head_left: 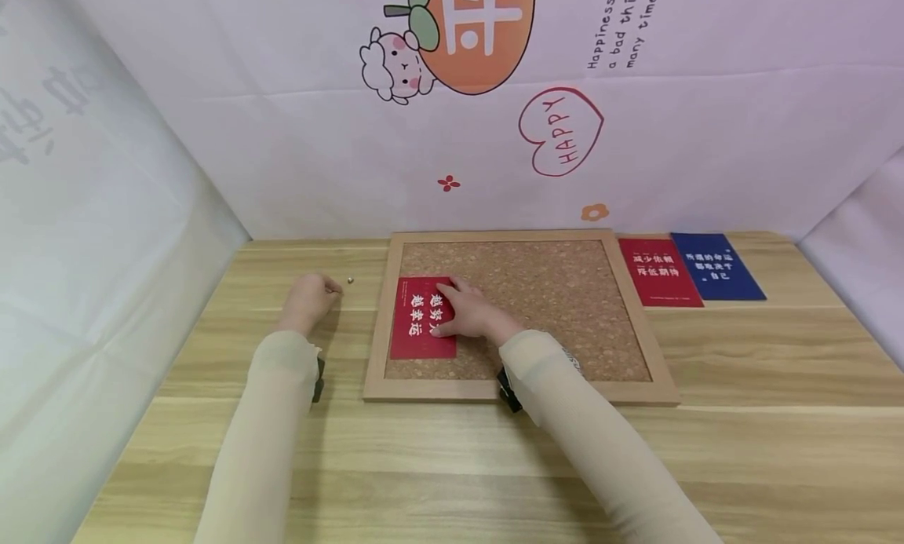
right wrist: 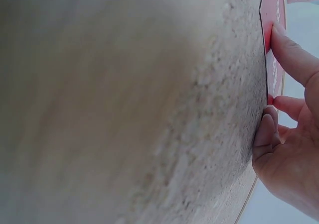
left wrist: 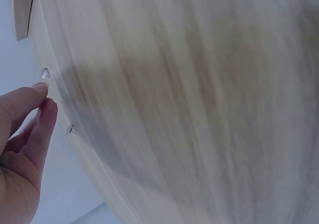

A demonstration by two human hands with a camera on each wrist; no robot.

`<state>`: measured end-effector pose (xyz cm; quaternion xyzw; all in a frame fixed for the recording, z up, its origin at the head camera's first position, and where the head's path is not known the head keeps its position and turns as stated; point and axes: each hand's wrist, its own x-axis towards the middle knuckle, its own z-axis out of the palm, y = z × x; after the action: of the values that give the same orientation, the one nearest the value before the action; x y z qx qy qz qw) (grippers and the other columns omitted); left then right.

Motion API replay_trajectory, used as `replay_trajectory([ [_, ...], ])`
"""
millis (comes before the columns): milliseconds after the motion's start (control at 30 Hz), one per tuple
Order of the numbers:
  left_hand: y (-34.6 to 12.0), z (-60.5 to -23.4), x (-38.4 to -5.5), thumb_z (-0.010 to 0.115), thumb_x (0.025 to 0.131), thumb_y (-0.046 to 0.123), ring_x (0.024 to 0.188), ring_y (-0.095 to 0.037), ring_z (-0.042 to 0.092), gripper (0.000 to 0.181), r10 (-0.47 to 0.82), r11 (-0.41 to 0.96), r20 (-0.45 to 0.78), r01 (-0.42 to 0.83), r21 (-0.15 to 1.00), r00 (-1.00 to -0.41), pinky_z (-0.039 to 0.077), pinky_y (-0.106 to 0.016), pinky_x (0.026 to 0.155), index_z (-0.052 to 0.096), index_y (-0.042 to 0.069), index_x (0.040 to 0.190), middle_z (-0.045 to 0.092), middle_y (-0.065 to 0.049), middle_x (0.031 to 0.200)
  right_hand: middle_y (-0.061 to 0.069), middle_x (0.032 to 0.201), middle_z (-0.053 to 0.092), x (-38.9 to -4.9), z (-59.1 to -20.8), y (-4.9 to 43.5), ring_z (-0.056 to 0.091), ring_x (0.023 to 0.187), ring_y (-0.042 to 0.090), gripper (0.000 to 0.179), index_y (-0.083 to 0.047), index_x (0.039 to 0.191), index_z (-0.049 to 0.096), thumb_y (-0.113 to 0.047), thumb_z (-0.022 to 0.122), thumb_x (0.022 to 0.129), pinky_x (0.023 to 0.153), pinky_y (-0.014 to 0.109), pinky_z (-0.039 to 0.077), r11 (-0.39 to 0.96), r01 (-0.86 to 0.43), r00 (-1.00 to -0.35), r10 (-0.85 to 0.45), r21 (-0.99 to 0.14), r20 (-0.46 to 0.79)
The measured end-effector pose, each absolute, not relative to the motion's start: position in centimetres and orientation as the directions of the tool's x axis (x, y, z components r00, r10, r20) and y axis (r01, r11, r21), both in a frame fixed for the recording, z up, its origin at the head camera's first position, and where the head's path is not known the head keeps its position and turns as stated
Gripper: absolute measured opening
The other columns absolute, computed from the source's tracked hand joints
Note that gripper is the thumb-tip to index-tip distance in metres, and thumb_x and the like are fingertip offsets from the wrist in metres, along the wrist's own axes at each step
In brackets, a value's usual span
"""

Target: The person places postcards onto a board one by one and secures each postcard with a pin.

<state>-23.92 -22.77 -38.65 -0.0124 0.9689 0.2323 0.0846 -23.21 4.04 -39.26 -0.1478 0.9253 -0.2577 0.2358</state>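
Observation:
A red card (head_left: 406,324) with white characters lies on the left part of a wood-framed cork board (head_left: 537,293). My right hand (head_left: 469,312) rests over the card's right edge, fingers spread; in the right wrist view the thumb and a fingertip press on the card (right wrist: 270,2). To the left of the board, my left hand (head_left: 308,295) hovers close over the table. Its thumb and forefinger nearly meet, with nothing visible between them. Two small shiny pins, one a metal pin (left wrist: 45,73) and the other a tack (left wrist: 72,130), lie near those fingertips.
Right of the board lie another red card (head_left: 664,281) and a blue card (head_left: 720,273), overlapping slightly. A printed white cloth (head_left: 318,159) hangs behind the wooden table (head_left: 395,465). The board's raised wooden rim (head_left: 438,391) borders the cork.

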Motion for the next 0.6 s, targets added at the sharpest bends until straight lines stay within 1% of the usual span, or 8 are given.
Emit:
replay_trajectory([
  [33,-22.7,-38.7,-24.0,0.050,0.097,0.008,0.117,-0.041,0.056,0.027,0.019,0.888,-0.164,-0.059,0.457,-0.986,0.047,-0.049,0.100,0.063,-0.007,0.115,0.060,-0.027,0.125,0.011,0.162,0.007,-23.2,-39.3,4.1,0.007,0.149,0.035,0.083,-0.015,0.153,0.022,-0.033,0.069,0.087,0.120,0.052,0.020,0.824,-0.152,-0.845,-0.395,-0.546,-0.360],
  [267,-21.8,-38.5,-24.3,0.051,0.098,0.010,0.116,-0.039,0.057,0.026,0.069,0.868,-0.133,-0.006,0.497,-0.989,0.046,-0.049,0.100,0.064,-0.003,0.117,0.061,-0.024,0.125,0.011,0.162,0.008,-23.2,-39.2,4.1,0.008,0.149,0.036,0.083,-0.015,0.153,0.022,-0.033,0.069,0.087,0.120,0.052,0.020,0.824,-0.159,-0.845,-0.399,-0.544,-0.356],
  [367,-21.5,-38.6,-24.6,0.050,0.098,0.011,0.119,-0.038,0.055,0.027,0.069,0.864,-0.143,-0.012,0.503,-0.987,0.045,-0.048,0.102,0.062,-0.002,0.119,0.060,-0.023,0.127,0.011,0.162,0.007,-23.1,-39.1,4.0,0.008,0.149,0.036,0.083,-0.014,0.153,0.022,-0.033,0.069,0.087,0.120,0.052,0.019,0.822,-0.159,-0.844,-0.400,-0.548,-0.356],
  [600,-20.6,-38.9,-25.5,0.053,0.098,0.018,0.114,-0.037,0.059,0.032,0.044,0.842,-0.153,-0.046,0.538,-0.987,0.046,-0.047,0.100,0.057,-0.002,0.123,0.061,-0.023,0.125,0.012,0.162,0.007,-23.1,-39.2,4.1,0.008,0.149,0.037,0.083,-0.014,0.153,0.022,-0.033,0.069,0.087,0.120,0.053,0.019,0.821,-0.155,-0.847,-0.397,-0.550,-0.354],
])
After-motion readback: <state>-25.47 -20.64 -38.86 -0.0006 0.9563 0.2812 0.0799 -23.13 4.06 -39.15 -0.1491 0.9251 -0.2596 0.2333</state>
